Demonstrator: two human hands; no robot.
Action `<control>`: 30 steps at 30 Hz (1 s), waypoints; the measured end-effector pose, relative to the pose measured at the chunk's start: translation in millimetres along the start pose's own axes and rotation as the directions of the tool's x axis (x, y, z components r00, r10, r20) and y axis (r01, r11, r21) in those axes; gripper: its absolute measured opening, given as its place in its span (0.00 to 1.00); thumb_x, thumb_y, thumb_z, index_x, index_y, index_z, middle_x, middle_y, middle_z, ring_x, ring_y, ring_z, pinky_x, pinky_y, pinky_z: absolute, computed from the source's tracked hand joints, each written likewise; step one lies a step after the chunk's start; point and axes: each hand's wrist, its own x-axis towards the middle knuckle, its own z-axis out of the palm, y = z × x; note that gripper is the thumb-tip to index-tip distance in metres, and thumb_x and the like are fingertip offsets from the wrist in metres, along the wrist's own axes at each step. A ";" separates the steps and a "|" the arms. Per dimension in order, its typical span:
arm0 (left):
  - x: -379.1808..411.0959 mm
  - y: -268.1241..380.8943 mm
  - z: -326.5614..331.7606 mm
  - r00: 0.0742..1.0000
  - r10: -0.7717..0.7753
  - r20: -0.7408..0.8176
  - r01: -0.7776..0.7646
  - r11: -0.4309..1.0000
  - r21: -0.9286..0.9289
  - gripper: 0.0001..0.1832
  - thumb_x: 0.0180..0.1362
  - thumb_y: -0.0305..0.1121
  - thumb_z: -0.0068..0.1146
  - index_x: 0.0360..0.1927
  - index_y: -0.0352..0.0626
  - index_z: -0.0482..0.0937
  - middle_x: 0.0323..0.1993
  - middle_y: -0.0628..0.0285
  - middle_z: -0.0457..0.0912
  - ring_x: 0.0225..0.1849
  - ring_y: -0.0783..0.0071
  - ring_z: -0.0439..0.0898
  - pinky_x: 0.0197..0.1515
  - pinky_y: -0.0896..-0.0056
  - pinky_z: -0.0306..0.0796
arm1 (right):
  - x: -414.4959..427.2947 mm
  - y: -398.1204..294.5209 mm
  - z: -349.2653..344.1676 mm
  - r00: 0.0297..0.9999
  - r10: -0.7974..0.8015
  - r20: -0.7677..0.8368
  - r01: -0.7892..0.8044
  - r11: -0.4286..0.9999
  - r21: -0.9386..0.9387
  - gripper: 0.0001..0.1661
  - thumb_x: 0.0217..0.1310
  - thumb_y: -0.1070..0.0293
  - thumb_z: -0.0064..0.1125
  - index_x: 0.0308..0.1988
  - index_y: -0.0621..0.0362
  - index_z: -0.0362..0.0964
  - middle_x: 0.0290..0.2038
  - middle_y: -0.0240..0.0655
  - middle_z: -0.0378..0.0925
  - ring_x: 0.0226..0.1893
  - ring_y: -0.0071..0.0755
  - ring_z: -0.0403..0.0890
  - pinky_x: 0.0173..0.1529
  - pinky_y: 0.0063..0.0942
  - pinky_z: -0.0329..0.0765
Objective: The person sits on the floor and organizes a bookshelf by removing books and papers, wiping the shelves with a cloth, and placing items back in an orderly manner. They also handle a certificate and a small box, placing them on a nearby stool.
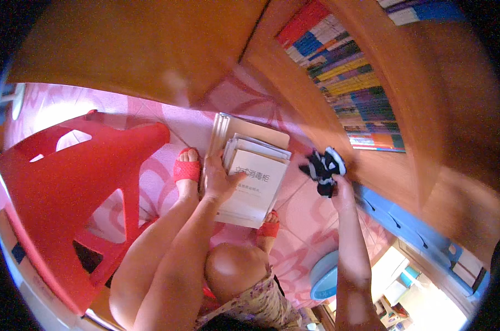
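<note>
A stack of booklets and folders (254, 186) lies low in front of me, between my feet in red slippers, with a white printed booklet on top. My left hand (223, 176) grips the left edge of this stack, its thumb over the top booklet. Farther right, my right hand (342, 188) holds a bunched black-and-white cloth (324, 167) near the base of the bookcase. The fingers of that hand are partly hidden by the cloth.
A red plastic chair (68, 165) stands at the left. At the upper right a wooden bookcase (415, 124) holds rows of books (349, 78). Below it are blue drawers (395, 219). A blue basin (325, 277) sits on the pink patterned floor (299, 202). A wooden panel (130, 49) spans the top.
</note>
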 end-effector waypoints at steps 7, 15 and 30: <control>7.7 -18.9 4.4 0.997 0.082 -0.005 -0.082 0.992 -0.098 0.43 0.30 0.31 0.70 0.53 0.38 0.59 0.49 0.47 0.61 0.53 0.51 0.61 0.57 0.58 0.55 | -21.1 -40.7 74.4 0.939 -0.225 0.259 0.115 0.918 0.380 0.25 0.50 0.62 0.47 0.50 0.59 0.65 0.49 0.34 0.71 0.50 0.34 0.69 0.58 0.32 0.61; 2.3 -2.1 -3.2 1.000 0.016 -0.001 -0.016 0.999 -0.032 0.44 0.30 0.35 0.69 0.53 0.38 0.58 0.52 0.45 0.59 0.55 0.50 0.59 0.59 0.60 0.54 | 43.5 6.6 181.6 0.888 -0.173 0.427 0.418 0.690 -0.590 0.23 0.51 0.56 0.58 0.43 0.61 0.71 0.32 0.33 0.77 0.33 0.26 0.75 0.40 0.25 0.71; 2.7 -18.6 3.7 0.992 0.109 -0.060 -0.111 0.993 -0.028 0.41 0.37 0.35 0.67 0.55 0.37 0.57 0.52 0.42 0.61 0.57 0.44 0.58 0.60 0.55 0.52 | -81.6 -77.8 188.2 0.794 -0.407 0.452 0.475 0.879 -0.043 0.26 0.55 0.64 0.56 0.53 0.58 0.63 0.41 0.30 0.73 0.42 0.23 0.72 0.48 0.25 0.69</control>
